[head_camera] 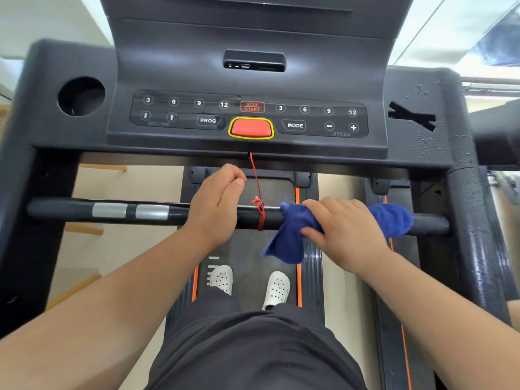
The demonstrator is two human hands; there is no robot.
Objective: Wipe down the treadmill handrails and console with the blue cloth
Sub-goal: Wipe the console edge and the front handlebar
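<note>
Right hand: grip closed around blue cloth, wrapped on the crossbar handrail, centre right of frame.
Left hand: loosely curled over the bar, holding nothing.
Red cord: tied mid-bar; wipe around it.
Console: upper centre; avoid pressing buttons.

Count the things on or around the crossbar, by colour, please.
Blue: 1, the cloth under the right hand
Red: 1, the cord tied around the bar
Silver: 2, sensor plates
Total: 4
</note>
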